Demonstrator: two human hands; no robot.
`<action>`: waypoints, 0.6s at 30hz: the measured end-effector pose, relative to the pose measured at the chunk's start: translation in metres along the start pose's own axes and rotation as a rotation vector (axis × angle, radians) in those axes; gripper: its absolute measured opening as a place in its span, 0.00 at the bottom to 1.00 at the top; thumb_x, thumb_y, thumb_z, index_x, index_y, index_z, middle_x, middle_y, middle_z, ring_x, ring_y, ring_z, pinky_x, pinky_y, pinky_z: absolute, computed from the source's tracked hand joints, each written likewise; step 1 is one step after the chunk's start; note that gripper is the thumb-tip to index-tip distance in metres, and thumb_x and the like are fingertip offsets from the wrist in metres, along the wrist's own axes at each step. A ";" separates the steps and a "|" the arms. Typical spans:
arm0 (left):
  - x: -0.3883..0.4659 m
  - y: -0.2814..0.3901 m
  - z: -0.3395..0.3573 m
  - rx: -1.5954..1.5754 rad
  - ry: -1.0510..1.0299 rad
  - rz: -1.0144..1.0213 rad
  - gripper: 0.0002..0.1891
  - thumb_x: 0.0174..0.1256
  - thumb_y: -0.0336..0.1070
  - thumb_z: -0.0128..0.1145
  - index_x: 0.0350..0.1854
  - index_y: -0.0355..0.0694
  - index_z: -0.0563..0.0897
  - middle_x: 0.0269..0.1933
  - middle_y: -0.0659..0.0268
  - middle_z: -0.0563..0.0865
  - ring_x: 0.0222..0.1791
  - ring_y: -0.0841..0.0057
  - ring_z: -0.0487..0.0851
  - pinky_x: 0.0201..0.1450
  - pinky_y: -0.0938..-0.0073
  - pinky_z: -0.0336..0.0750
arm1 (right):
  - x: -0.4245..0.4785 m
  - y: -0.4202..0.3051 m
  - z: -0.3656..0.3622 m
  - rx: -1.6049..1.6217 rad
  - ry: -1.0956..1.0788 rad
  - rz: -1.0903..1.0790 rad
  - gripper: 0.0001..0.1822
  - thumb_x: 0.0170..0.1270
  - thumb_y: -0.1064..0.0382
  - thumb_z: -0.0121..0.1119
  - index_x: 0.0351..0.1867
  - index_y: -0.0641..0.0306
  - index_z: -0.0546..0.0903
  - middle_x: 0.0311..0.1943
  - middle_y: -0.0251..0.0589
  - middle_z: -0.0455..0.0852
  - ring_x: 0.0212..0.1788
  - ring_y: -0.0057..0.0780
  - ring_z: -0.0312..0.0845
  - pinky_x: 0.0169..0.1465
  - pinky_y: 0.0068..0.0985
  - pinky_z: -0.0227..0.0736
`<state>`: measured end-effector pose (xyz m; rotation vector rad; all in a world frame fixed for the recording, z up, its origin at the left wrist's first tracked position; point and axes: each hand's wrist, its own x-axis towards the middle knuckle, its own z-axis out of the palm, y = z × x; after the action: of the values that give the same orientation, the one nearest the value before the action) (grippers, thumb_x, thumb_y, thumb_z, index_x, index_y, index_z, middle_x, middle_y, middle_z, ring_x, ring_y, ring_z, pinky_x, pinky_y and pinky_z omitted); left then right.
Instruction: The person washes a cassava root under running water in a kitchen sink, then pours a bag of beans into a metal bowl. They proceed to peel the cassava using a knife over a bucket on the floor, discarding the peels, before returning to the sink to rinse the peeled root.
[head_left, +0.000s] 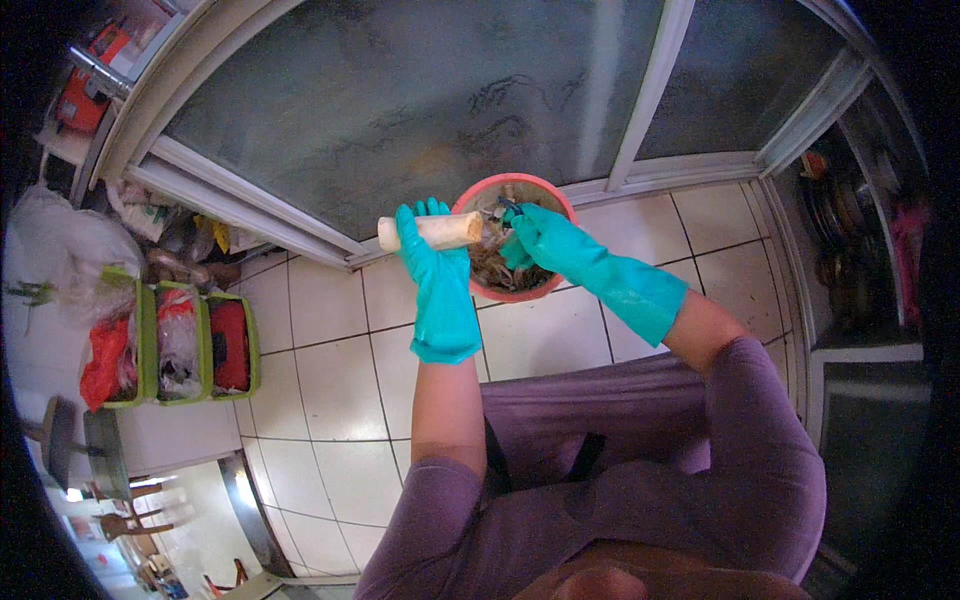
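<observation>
My left hand (433, 259), in a green rubber glove, grips a thick, pale, peeled root piece (454, 231) lying sideways in the fingers. One cut end faces the right. Below and beside it stands a pink-rimmed bin (517, 297) with scraps that look like peelings (501, 266) inside. Over the right part of the bin is my right hand (544, 236), gloved the same way. It holds a small dark tool (511, 205), perhaps a peeler; the fingers hide most of it. Tool and root are apart.
A sliding door with frosted panes (420, 97) rises behind the bin. Green stacked baskets (180, 341) with plastic bags stand at left. White tiles (330, 397) cover the floor. At right, an open cabinet (832, 247) holds dark stacked dishes or pans.
</observation>
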<state>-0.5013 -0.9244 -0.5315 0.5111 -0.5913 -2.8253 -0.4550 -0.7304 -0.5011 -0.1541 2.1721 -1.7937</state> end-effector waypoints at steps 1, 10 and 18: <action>0.002 -0.001 -0.001 0.027 -0.009 0.034 0.34 0.61 0.45 0.69 0.63 0.37 0.67 0.58 0.59 0.76 0.60 0.61 0.76 0.66 0.53 0.73 | 0.004 0.000 0.000 -0.009 -0.037 0.067 0.23 0.76 0.51 0.49 0.62 0.66 0.70 0.39 0.47 0.86 0.34 0.31 0.84 0.39 0.29 0.80; -0.014 -0.005 0.024 0.209 0.027 0.271 0.24 0.60 0.36 0.70 0.53 0.33 0.73 0.49 0.55 0.79 0.48 0.57 0.83 0.53 0.51 0.83 | 0.020 0.005 0.036 -0.155 0.044 0.016 0.42 0.55 0.40 0.72 0.64 0.66 0.72 0.52 0.55 0.84 0.57 0.50 0.80 0.57 0.39 0.75; -0.032 -0.018 0.049 0.372 -0.058 0.344 0.24 0.56 0.24 0.67 0.54 0.33 0.71 0.48 0.54 0.80 0.45 0.57 0.85 0.51 0.52 0.86 | 0.035 0.042 0.038 0.148 0.069 -0.065 0.32 0.56 0.39 0.71 0.55 0.60 0.83 0.47 0.48 0.88 0.51 0.36 0.83 0.53 0.35 0.76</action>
<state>-0.4925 -0.8822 -0.4878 0.3461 -1.1108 -2.4188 -0.4716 -0.7677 -0.5541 -0.1316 2.0923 -2.0164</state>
